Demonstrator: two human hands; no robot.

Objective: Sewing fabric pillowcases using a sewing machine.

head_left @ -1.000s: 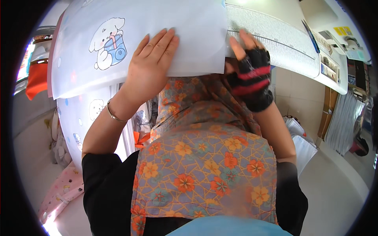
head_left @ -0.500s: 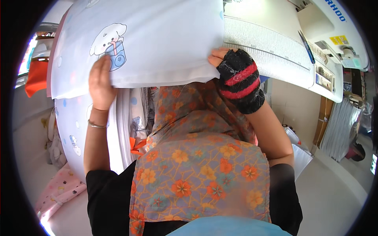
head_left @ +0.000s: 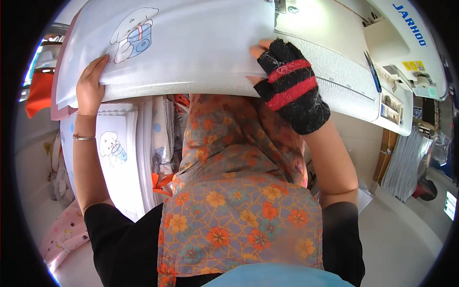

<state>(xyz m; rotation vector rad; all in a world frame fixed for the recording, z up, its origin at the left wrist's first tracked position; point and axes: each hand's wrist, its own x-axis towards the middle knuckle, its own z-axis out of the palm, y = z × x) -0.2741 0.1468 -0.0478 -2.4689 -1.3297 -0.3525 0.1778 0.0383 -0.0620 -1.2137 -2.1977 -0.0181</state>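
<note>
A pale fabric (head_left: 205, 43) printed with a white cartoon puppy and a blue cup lies over the sewing table (head_left: 181, 89). Its near edge runs just inside the table's front edge, with a slight fold along it. On the left part of this edge rests my bare left hand (head_left: 91, 86), fingers stretched together on the cloth and thumb apart. My right hand (head_left: 292, 88), in a black fingerless glove with red stripes, lies at the fabric's right side. Its fingertips touch the cloth, with fingers and thumb spread. Neither hand appears to grip anything.
A white sewing machine (head_left: 404, 43) stands at the right, with a blue-and-black slim tool (head_left: 372, 71) before it. A printed ruler (head_left: 342, 82) crosses the tabletop. Stacked printed pieces (head_left: 114, 158) hang below left, near orange cloth (head_left: 40, 93). A pale bundle (head_left: 406, 162) stands at far right.
The fabric has slid away from me, baring a strip of the table's front edge. My left hand has shifted left and slightly forward. The hanging cloth below left has uncovered the stacked pieces.
</note>
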